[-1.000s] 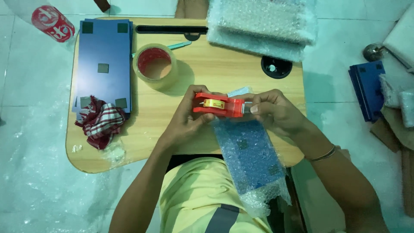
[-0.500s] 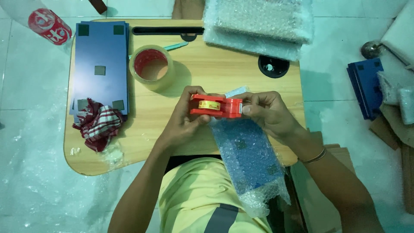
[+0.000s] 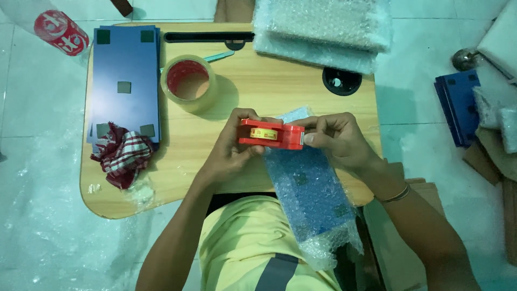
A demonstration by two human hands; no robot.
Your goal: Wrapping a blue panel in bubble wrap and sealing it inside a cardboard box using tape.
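Note:
A small red tape dispenser (image 3: 272, 134) with a yellow roll inside is held over a blue panel wrapped in bubble wrap (image 3: 312, 199). My left hand (image 3: 231, 153) grips the dispenser's left end from below. My right hand (image 3: 336, 137) pinches its right end at the cutter, fingers closed on it. The wrapped panel lies slanted from the wooden lap table (image 3: 258, 86) down onto my lap, under both hands.
A big roll of clear packing tape (image 3: 188, 83) stands left of centre. Bare blue panels (image 3: 125, 81) and a checked red cloth (image 3: 123, 153) lie at the left. Folded bubble wrap (image 3: 323, 27) covers the far right corner. A red can (image 3: 61, 32) lies on the floor.
Both hands and the dispenser have shifted slightly toward the far side of the wrapped panel; the grip is unchanged.

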